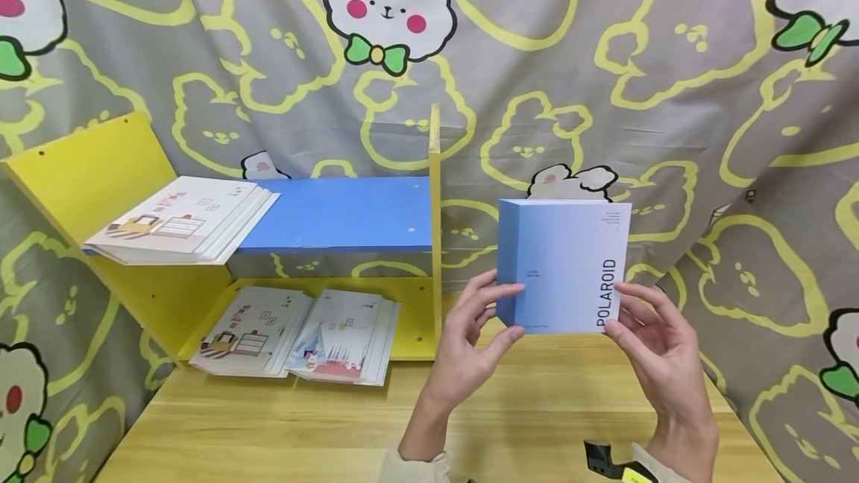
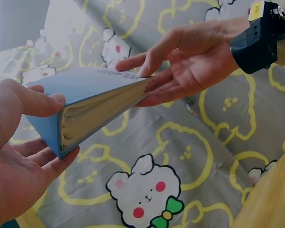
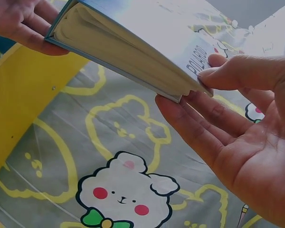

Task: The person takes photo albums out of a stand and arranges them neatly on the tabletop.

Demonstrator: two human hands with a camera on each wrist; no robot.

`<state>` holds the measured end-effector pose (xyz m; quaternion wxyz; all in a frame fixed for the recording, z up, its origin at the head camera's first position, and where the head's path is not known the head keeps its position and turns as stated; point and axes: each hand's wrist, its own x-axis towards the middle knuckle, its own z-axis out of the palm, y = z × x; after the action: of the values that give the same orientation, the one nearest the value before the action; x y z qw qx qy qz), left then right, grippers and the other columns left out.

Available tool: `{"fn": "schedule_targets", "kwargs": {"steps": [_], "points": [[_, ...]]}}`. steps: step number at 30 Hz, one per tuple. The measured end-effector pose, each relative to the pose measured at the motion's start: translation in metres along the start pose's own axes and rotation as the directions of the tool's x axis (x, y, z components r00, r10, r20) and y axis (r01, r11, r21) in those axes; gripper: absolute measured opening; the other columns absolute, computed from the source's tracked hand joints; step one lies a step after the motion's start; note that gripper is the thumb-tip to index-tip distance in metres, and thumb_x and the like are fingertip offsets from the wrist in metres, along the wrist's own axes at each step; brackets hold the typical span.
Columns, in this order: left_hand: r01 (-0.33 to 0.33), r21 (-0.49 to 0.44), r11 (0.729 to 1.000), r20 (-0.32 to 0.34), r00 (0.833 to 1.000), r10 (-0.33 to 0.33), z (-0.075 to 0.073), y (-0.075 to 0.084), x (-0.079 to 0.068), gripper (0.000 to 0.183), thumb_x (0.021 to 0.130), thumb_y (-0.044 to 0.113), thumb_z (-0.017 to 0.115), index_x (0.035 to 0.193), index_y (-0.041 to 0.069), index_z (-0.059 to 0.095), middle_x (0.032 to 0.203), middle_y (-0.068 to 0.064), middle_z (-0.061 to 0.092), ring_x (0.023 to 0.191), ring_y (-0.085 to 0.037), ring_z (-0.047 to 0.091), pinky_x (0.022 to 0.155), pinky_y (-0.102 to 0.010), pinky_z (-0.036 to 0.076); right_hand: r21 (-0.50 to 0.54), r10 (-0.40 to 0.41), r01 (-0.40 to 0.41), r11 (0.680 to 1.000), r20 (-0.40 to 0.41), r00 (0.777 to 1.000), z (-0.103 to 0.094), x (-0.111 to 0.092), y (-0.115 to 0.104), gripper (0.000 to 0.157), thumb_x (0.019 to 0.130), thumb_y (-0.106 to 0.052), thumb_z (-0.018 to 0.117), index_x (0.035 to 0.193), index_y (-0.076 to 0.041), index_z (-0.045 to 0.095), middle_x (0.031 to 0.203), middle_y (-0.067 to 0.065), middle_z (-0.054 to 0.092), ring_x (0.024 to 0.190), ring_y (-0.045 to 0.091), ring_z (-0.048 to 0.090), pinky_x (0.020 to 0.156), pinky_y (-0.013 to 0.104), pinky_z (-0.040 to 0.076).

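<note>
Both hands hold up a blue-and-white photo album [image 1: 564, 267] marked POLAROID, raised above the wooden table. In the head view its front cover faces me and the darker blue spine is on the left. My left hand [image 1: 466, 338] grips the spine side, thumb on the cover and fingers behind. The right hand [image 1: 661, 349] pinches the opposite edge near the lettering. In the left wrist view the album [image 2: 92, 102] shows its thick page block from below. The right wrist view shows the right thumb on the cover of the album [image 3: 128, 52] and fingers beneath.
Left of the hands stands a shelf unit with yellow sides and a blue upper board [image 1: 342, 211]. A stack of white illustrated albums [image 1: 181, 218] lies on that board. Two more stacks, one with a train picture [image 1: 251, 330] and one with a tent [image 1: 345, 334], occupy the lower level.
</note>
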<state>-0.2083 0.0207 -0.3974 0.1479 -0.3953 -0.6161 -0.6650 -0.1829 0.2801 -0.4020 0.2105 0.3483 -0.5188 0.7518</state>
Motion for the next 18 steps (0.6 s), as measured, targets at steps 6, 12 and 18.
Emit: {"fn": "schedule_targets", "kwargs": {"steps": [6,12,18], "points": [[0.001,0.001,1.0,-0.002,1.0,-0.001,0.0047,-0.0019,0.0005,0.043,0.094,-0.001,0.072,0.135,0.006,0.063,0.154,-0.009,0.044,0.149,-0.029,0.03,0.11,-0.047,0.047,0.024,-0.013,0.013,1.0,0.017,1.0,-0.0048,-0.0021,-0.0002,0.055,0.087,0.036,0.041,0.14,0.022,0.038,0.138,0.028,0.059,0.121,0.033,0.065,0.093,0.032,0.058],[0.002,0.008,1.0,-0.009,1.0,-0.002,0.0082,-0.0039,0.001,0.043,0.093,-0.001,0.072,0.135,0.007,0.064,0.152,-0.009,0.045,0.149,-0.029,0.031,0.108,-0.044,0.049,0.051,-0.017,0.016,0.999,0.017,1.0,-0.0077,-0.0027,0.0001,0.055,0.087,0.037,0.04,0.14,0.023,0.037,0.138,0.029,0.058,0.12,0.034,0.065,0.093,0.033,0.058],[0.016,0.012,1.0,-0.008,1.0,-0.016,0.0103,-0.0078,0.0,0.043,0.094,0.0,0.072,0.135,0.008,0.064,0.154,-0.008,0.044,0.148,-0.029,0.032,0.108,-0.043,0.049,0.059,-0.01,0.009,0.998,0.014,1.0,-0.0097,-0.0035,0.0012,0.055,0.087,0.037,0.04,0.14,0.023,0.037,0.136,0.029,0.06,0.119,0.034,0.065,0.092,0.033,0.059]]}}
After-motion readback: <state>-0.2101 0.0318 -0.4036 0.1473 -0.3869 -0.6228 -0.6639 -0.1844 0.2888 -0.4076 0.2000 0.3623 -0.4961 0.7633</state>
